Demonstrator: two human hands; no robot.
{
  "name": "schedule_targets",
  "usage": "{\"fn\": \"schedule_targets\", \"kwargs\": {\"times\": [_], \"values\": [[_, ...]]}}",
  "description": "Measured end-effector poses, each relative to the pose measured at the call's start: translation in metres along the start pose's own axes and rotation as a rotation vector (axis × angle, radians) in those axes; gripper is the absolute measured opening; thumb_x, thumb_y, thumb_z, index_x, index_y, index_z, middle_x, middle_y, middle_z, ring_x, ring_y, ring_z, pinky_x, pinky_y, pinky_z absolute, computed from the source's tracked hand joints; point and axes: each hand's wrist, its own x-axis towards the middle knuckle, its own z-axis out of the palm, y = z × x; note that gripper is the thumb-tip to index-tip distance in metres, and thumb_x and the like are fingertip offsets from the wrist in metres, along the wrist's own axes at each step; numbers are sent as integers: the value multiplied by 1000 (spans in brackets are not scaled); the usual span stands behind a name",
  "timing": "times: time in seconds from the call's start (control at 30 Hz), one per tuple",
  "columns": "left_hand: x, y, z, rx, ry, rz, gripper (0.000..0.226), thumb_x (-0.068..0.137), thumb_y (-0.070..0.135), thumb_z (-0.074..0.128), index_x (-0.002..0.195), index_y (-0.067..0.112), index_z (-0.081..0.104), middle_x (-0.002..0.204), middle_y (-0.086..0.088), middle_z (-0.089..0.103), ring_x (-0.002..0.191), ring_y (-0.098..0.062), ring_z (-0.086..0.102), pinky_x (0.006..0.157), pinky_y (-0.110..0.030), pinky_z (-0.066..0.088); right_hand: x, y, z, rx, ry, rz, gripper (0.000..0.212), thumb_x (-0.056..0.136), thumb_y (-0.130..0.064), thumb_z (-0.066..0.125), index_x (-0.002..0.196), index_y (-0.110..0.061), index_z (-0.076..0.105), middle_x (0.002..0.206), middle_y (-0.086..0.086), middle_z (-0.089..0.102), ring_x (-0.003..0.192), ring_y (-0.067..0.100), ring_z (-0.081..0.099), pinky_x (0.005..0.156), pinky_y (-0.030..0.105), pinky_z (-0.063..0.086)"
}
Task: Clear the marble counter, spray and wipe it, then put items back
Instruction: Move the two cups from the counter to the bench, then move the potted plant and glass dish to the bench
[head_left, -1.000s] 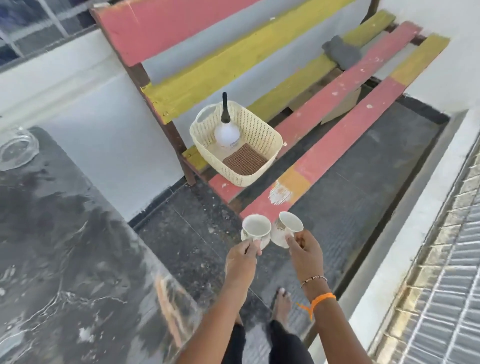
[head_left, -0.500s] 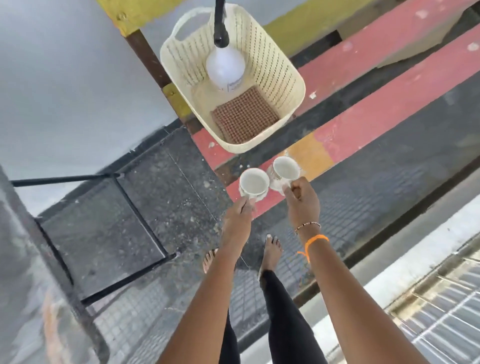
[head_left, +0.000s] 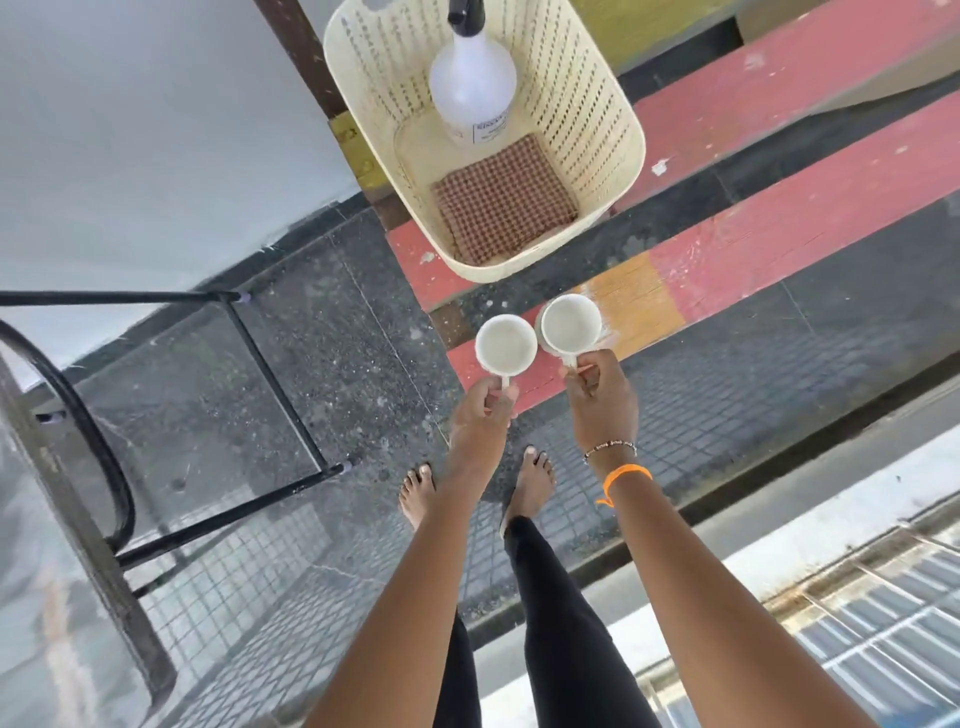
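Note:
My left hand (head_left: 480, 410) grips the handle of a white cup (head_left: 505, 345). My right hand (head_left: 602, 400) pinches the handle of a second white cup (head_left: 570, 323). Both cups are upright, side by side and touching, over the front red plank of a painted wooden bench (head_left: 779, 223). Just beyond them on the bench stands a cream plastic basket (head_left: 613, 156). Inside it are a white spray bottle (head_left: 472, 88) with a black nozzle and a folded brown checked cloth (head_left: 504, 200). The marble counter's edge (head_left: 31, 597) shows at the far left.
The counter's black metal frame (head_left: 270, 384) stands at the left over a dark tiled floor. My bare feet (head_left: 532, 480) are just below the hands. A white ledge (head_left: 831, 525) and grating run along the right.
The view has tipped down and closer to the bench. Both hands have carried the cups forward toward the basket, and the cups now sit level over the front plank.

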Motion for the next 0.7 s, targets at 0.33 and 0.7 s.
{"fn": "schedule_targets", "kwargs": {"times": [0.33,0.7], "values": [[-75,25,-41,-284,180,-90,18,89,22,52,98,38,54,94,-1,59,75,-12,57,70,-26,44,-45,-64,-22,98,-126,30,9,87,-17,55,94,-11,57,86,0,61,85,21,58,71,29,40],[-156,65,-190,-624,453,154,17,92,11,51,96,23,64,75,5,62,68,0,59,65,-9,46,-125,-236,28,186,-470,-363,7,89,-13,52,84,-14,57,67,-8,61,69,20,61,72,40,52]]}}
